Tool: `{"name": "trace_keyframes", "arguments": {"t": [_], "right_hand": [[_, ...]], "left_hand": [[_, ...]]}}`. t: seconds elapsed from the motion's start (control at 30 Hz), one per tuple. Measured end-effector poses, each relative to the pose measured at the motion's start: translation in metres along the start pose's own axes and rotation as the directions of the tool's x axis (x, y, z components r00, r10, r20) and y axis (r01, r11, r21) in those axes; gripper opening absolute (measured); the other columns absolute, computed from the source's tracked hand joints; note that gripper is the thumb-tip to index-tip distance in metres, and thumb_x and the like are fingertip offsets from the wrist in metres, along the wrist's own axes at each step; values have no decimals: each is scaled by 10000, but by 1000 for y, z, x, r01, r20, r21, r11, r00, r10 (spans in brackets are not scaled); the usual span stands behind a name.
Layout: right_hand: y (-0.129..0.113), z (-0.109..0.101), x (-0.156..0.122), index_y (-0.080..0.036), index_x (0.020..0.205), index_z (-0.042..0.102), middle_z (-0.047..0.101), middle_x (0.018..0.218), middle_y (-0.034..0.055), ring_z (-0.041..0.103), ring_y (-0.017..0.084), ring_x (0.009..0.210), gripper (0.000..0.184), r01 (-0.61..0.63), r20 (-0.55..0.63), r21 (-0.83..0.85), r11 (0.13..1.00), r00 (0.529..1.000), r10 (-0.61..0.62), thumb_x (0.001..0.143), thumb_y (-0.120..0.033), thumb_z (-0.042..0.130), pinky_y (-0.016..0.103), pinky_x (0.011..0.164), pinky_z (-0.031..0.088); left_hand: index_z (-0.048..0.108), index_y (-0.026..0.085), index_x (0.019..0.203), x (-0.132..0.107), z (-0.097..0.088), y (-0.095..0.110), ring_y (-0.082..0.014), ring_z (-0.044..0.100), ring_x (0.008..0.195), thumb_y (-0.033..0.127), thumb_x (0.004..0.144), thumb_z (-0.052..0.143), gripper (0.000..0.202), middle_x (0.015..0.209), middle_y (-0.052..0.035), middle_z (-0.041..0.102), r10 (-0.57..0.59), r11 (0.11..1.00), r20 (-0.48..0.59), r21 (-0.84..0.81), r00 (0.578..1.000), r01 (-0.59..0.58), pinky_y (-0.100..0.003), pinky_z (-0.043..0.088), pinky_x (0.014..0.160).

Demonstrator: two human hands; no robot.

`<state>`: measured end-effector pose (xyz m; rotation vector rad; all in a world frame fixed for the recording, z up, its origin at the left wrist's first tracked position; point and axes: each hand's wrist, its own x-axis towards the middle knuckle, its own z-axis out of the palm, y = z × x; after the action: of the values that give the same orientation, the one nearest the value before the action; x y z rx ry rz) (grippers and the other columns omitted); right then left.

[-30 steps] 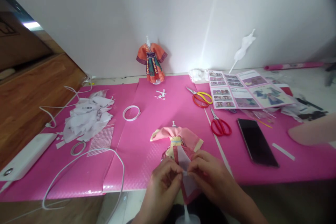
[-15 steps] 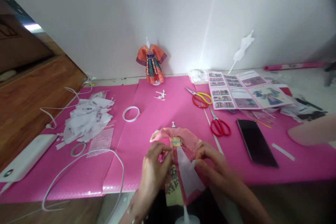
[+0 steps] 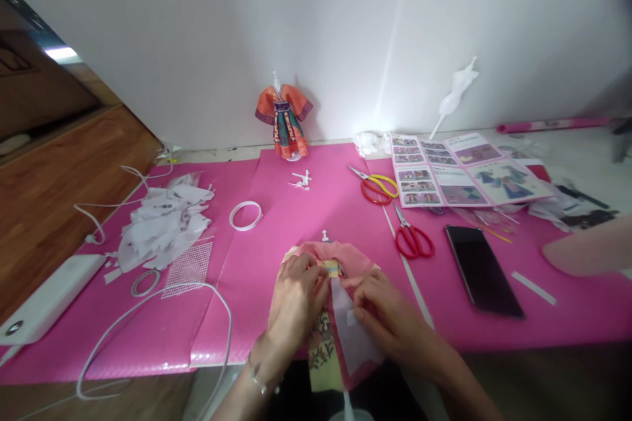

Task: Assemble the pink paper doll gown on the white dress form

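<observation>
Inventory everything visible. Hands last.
doll robe: 1, pink/yellow, between hands
dressed figure: 1, orange/green, back
bare mannequin: 1, white, back right
scissors: 2, red; red/yellow, right
leaflet: 1, multicoloured, right
phone: 1, black, right
rings: 2, white; grey, left
scraps: many, white, left
dotted sheet: 1, white, left
device: 1, white, far left
cables: unclear, white, left
strip: 1, white, right
roll: 1, pink, back right
bits: several, white, centre
clutter: unclear, mixed, right
sheeting: unclear, pink, beneath
left hand: 1, touching doll robe
right hand: 1, touching doll robe
</observation>
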<state>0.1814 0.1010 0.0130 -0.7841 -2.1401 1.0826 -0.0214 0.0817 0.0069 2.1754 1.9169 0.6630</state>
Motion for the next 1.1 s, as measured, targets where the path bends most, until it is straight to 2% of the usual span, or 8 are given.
{"name": "trace_keyframes", "arguments": {"t": [0.13,0.3,0.47,0.7,0.93,1.1], "right_hand": [[2,0,0,-221,834,455,649,1030,40,583,184,1042,148,13,35,-31,999,999,-12,936,-115,460,361,956,411],[0,1,0,-220,832,471,649,1035,55,568,207,1110,134,-13,47,-39,999,999,15,932,-131,474,376,974,421],[2,2,-1,-221,847,466,633,1141,44,554,190,1133,129,-36,58,-39,999,998,38,932,-124,467,404,1053,355],[5,3,-1,-221,868,467,628,1160,61,551,199,1142,114,-46,84,-27,999,995,48,940,-132,463,441,1077,324],[1,2,0,-216,825,465,623,959,42,559,207,1040,137,-44,56,-23,999,997,45,935,-134,458,397,954,420],[9,4,-2,-217,842,473,629,1000,55,546,217,1046,114,-9,63,-35,999,998,11,923,-137,478,388,929,434]], "left_hand": [[687,216,797,2,-1,0,-223,556,884,137,854,613,122,862,-35,622,30,999,14,41,999,-30,-391,440,852],[702,215,824,7,-5,1,-229,569,905,153,870,597,130,913,-53,643,66,994,80,86,995,-73,-398,422,856],[714,208,825,13,-8,3,-243,581,924,180,876,607,122,907,-63,650,83,988,117,121,990,-97,-394,418,842],[709,210,825,15,-9,7,-235,584,911,170,874,604,122,892,-54,649,108,985,129,122,986,-124,-395,412,854],[692,213,772,19,-9,10,-235,581,890,145,834,634,109,863,-49,643,95,989,128,104,987,-108,-398,416,841],[675,214,725,20,-9,12,-228,589,880,123,832,610,154,846,-41,644,73,994,135,68,988,-83,-396,423,852]]}}
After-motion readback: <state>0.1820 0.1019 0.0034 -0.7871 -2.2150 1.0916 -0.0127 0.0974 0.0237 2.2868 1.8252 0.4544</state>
